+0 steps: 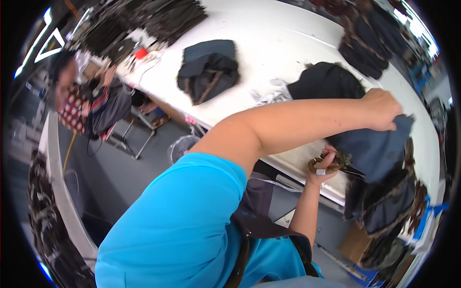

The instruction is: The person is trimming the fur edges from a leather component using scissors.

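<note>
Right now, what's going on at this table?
A person in a blue shirt works at a long white table. The left hand grips a dark blue fabric piece and holds it up at the table's edge. The right hand holds scissors against the fabric's lower edge. More dark fabric pieces lie in piles on the table. Another person sits at the far left.

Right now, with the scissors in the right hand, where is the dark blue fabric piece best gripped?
At its upper left corner, from above, where the left hand already pinches it. The dark blue fabric piece hangs limp from that hold, so a top-edge grip keeps it spread beside the scissors in the right hand.
</note>
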Demonstrator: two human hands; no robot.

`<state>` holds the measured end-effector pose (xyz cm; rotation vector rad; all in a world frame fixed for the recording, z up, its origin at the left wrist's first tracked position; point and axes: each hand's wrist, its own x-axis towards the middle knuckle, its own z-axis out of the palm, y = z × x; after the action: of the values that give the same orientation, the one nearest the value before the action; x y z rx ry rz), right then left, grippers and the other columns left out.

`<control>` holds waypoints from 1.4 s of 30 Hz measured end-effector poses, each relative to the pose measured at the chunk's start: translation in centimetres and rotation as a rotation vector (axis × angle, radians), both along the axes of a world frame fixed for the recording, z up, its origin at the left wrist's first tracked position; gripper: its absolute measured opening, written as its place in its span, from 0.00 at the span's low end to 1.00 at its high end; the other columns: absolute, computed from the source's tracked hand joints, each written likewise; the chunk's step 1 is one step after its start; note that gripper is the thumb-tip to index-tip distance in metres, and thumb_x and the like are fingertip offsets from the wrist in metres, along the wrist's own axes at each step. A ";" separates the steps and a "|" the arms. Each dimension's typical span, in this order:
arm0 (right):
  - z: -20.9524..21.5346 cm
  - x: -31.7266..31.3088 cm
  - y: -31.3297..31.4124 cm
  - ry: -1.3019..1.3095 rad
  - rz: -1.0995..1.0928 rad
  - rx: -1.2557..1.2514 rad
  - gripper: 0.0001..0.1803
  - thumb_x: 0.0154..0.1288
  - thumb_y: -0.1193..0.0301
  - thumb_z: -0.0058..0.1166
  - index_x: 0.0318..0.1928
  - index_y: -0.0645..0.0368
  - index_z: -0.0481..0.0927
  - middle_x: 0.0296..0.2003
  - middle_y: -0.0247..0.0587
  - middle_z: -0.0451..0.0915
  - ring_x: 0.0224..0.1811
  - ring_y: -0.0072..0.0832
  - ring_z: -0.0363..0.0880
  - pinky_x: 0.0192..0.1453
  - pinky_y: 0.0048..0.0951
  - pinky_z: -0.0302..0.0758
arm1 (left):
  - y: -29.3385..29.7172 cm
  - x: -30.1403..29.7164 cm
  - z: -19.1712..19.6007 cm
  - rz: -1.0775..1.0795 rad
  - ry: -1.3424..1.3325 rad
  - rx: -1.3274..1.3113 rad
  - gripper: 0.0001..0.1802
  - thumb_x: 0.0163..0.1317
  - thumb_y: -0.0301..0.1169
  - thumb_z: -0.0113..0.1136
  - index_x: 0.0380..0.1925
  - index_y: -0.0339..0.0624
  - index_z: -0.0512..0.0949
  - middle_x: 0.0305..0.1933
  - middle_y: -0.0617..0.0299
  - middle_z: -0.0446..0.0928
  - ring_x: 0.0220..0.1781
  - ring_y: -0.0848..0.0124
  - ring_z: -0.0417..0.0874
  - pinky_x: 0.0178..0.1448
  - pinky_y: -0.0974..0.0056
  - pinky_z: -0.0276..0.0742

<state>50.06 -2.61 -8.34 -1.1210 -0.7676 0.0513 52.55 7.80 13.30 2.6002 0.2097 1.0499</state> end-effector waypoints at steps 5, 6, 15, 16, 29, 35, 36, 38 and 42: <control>0.5 0.3 -0.2 0.021 -0.037 -0.204 0.19 0.66 0.59 0.45 0.30 0.64 0.74 0.25 0.34 0.71 0.27 0.19 0.66 0.32 0.23 0.65 | 0.6 -12.0 10.4 0.119 -0.519 -0.221 0.18 0.45 0.39 0.65 0.29 0.34 0.76 0.23 0.51 0.77 0.26 0.57 0.80 0.31 0.58 0.76; -0.5 1.1 0.0 0.046 -0.018 -0.233 0.19 0.65 0.58 0.47 0.34 0.64 0.74 0.26 0.35 0.71 0.27 0.22 0.67 0.32 0.22 0.66 | 0.1 -15.3 11.6 0.037 -0.565 -0.459 0.19 0.45 0.38 0.65 0.30 0.32 0.75 0.22 0.51 0.76 0.24 0.62 0.79 0.26 0.61 0.75; 3.9 -7.7 0.4 0.043 0.190 -0.006 0.20 0.62 0.56 0.52 0.41 0.61 0.72 0.31 0.39 0.74 0.32 0.27 0.71 0.38 0.26 0.68 | -11.1 -27.2 4.0 -0.555 -0.902 -1.370 0.20 0.62 0.37 0.55 0.49 0.34 0.71 0.44 0.61 0.77 0.47 0.73 0.76 0.52 0.67 0.72; 4.3 -8.2 0.5 0.043 0.238 0.002 0.20 0.62 0.56 0.52 0.41 0.61 0.72 0.32 0.39 0.74 0.32 0.27 0.71 0.38 0.26 0.68 | -12.4 -27.8 3.0 -0.570 -0.901 -1.375 0.21 0.64 0.38 0.54 0.51 0.35 0.70 0.47 0.61 0.76 0.50 0.74 0.75 0.54 0.67 0.71; 7.5 -13.1 -1.8 0.017 0.754 -0.028 0.21 0.60 0.55 0.55 0.42 0.59 0.71 0.35 0.42 0.75 0.35 0.29 0.72 0.41 0.28 0.68 | -13.8 -33.7 -5.7 -0.464 -1.029 -1.642 0.23 0.67 0.40 0.49 0.54 0.34 0.67 0.50 0.62 0.73 0.50 0.75 0.71 0.57 0.68 0.66; 8.1 -15.8 0.1 0.004 0.997 -0.070 0.22 0.58 0.55 0.57 0.43 0.59 0.70 0.37 0.43 0.76 0.36 0.29 0.73 0.42 0.28 0.68 | -12.1 -37.7 -12.1 -0.433 -1.051 -1.804 0.25 0.66 0.43 0.49 0.54 0.34 0.67 0.50 0.61 0.73 0.50 0.75 0.72 0.56 0.68 0.67; 8.1 -16.2 0.5 0.008 1.040 -0.087 0.23 0.58 0.54 0.57 0.43 0.59 0.70 0.37 0.43 0.76 0.36 0.30 0.73 0.43 0.29 0.68 | -12.0 -38.3 -13.9 -0.395 -1.044 -1.900 0.25 0.66 0.43 0.49 0.55 0.34 0.67 0.51 0.61 0.73 0.51 0.74 0.72 0.57 0.68 0.67; 8.1 -16.4 0.7 0.019 1.127 -0.137 0.23 0.58 0.54 0.58 0.44 0.59 0.70 0.37 0.44 0.76 0.37 0.30 0.73 0.43 0.29 0.68 | -12.2 -40.0 -17.8 -0.305 -0.985 -1.995 0.26 0.66 0.43 0.49 0.56 0.35 0.66 0.54 0.61 0.72 0.53 0.73 0.71 0.58 0.68 0.66; 7.2 -17.0 1.6 0.109 1.269 -0.230 0.24 0.57 0.54 0.59 0.44 0.58 0.69 0.38 0.45 0.76 0.38 0.30 0.73 0.44 0.29 0.68 | -10.6 -48.7 -19.1 -0.131 -0.348 -2.178 0.23 0.67 0.40 0.48 0.58 0.40 0.64 0.55 0.61 0.71 0.55 0.74 0.72 0.59 0.67 0.68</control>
<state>33.06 -1.05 -1.12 -0.6716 -1.2859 1.2751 3.85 -2.83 -5.80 0.4491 0.5906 0.4546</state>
